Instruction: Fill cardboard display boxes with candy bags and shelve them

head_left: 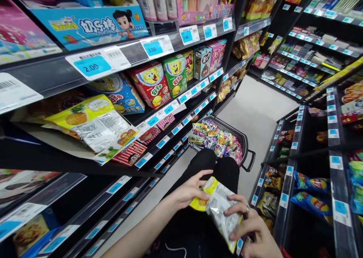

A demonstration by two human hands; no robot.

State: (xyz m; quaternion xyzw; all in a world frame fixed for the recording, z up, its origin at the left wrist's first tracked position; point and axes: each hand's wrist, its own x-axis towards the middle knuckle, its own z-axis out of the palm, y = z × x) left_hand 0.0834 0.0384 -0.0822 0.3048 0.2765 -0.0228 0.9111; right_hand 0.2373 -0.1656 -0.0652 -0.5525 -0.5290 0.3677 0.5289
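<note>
Above my lap I hold a small yellow and silver snack bag (219, 205), its printed back panel facing up. My left hand (191, 190) pinches its yellow end between thumb and fingers. The fingers of my right hand (248, 220), with a ring on one of them, grip the silver end. A similar yellow pineapple-print snack bag (99, 123) lies on the shelf to the left, sticking out over the edge. Past my knees stands a black shopping basket (246, 142) filled with colourful snack packets (217, 137).
Shelves with blue price tags (95, 65) run along the left, holding boxes of snacks (150, 84). More racks on the right carry blue chip bags (313, 203). Pale floor (253, 103) runs between them to a far shelf (307, 57).
</note>
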